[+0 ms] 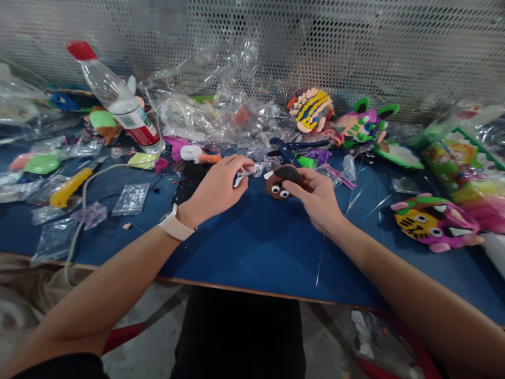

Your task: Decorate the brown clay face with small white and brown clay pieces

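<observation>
My right hand (315,192) grips a brown clay animal head (274,186) with two white eyes with dark pupils, its thumb pressed on a dark rounded flap (289,179). A small white pointed piece (269,175) sticks up at the head's upper left edge. Just left of it, my left hand (223,184) has its fingers curled round a small white lump (246,170), perhaps clay, partly hidden by the fingers. Clear crinkled wrap lies right by those fingertips. Behind my right hand rest dark blue pliers (287,151).
A red-capped bottle (130,113) stands tilted at back left. A yellow-handled cutter (71,188) and a grey cable (83,202) lie left. Clear wrappers (189,113) pile against the perforated metal panel (315,37). A colourful clay figure (436,221) sits right.
</observation>
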Motion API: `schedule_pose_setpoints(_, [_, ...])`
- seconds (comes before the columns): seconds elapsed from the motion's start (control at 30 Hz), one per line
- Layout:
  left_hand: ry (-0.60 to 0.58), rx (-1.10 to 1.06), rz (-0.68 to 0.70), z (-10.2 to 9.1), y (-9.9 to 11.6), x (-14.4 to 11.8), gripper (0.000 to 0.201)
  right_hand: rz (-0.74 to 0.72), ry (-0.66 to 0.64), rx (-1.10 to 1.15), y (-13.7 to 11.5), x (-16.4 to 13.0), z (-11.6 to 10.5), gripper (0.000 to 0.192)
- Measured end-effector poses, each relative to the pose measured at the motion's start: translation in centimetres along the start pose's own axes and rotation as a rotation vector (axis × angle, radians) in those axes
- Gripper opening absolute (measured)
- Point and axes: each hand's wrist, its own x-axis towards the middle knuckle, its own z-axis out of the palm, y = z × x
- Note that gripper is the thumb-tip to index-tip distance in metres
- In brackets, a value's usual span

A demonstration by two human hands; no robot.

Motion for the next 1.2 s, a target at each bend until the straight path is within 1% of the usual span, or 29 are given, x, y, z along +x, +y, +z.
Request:
schedule_pose_setpoints(0.1, [-0.12, 0.197, 0.037, 0.3, -1.1, -0.2, 0.032, -0.017, -0.006, -0.034, 0.0, 0.1, -0.2, 0.029])
schedule_pose_setpoints(0.17, [-0.175, 0.262, 0.036, 0.6, -1.4, -0.3, 0.034, -0.063, -0.017, -0.096, -0.4, -0.1, -0.2, 0.027])
schedule_pose_setpoints(0.23, [-0.2, 0.275, 0.022, 0.8, -1.5, -0.4, 0.036, -0.129, -0.04, -0.174, -0.9, -0.3, -0.1, 0.023])
schedule_pose_setpoints(0.33, [-0.207, 0.25, 0.017, 0.8, -1.2, -0.4, 0.035, -0.218, -0.072, -0.319, -1.4, -0.7, 0.1, 0.019])
schedule_pose_setpoints(0.4, [-0.215, 0.227, 0.01, 0.7, -1.0, -0.3, 0.034, -0.259, -0.095, -0.423, -1.4, -0.8, 0.1, 0.019])
schedule_pose_setpoints(0.5, [-0.248, 0.208, -0.011, 0.6, -0.8, -0.2, 0.033, -0.295, -0.142, -0.511, -1.2, -0.6, 0.0, 0.025])
schedule_pose_setpoints(0.6, [-0.25, 0.221, -0.007, 0.7, -0.9, -0.3, 0.031, -0.294, -0.149, -0.518, -1.0, -0.4, -0.1, 0.028])
schedule_pose_setpoints(0.7, [-0.214, 0.252, 0.024, 1.0, -0.9, -0.3, 0.027, -0.279, -0.138, -0.487, -1.0, -0.2, -0.2, 0.024])
schedule_pose_setpoints(0.77, [-0.172, 0.257, 0.039, 1.2, -0.7, -0.3, 0.022, -0.241, -0.127, -0.422, -0.9, -0.1, -0.2, 0.022])
schedule_pose_setpoints(0.83, [-0.119, 0.221, 0.049, 1.3, -0.4, -0.3, 0.015, -0.174, -0.099, -0.305, -0.5, 0.1, -0.3, 0.024])
schedule_pose_setpoints(0.9, [-0.056, 0.165, 0.079, 1.4, 0.0, -0.3, 0.007, -0.099, -0.042, -0.161, -0.1, 0.4, -0.4, 0.033])
schedule_pose_setpoints(0.93, [-0.019, 0.139, 0.106, 1.4, 0.2, -0.2, 0.004, -0.063, -0.012, -0.092, 0.1, 0.5, -0.4, 0.037])
schedule_pose_setpoints(1.03, [0.079, 0.082, 0.232, 1.4, 0.5, -0.2, 0.01, 0.037, 0.034, 0.063, 0.4, 0.7, -0.3, 0.047])
schedule_pose_setpoints(1.1, [0.117, 0.074, 0.335, 1.6, 0.7, -0.3, 0.009, 0.091, 0.032, 0.121, 0.3, 0.7, -0.1, 0.05])
schedule_pose_setpoints(1.2, [0.153, 0.154, 0.462, 2.1, 0.9, -0.4, 0.001, 0.143, -0.002, 0.166, -0.3, 0.3, 0.3, 0.053])
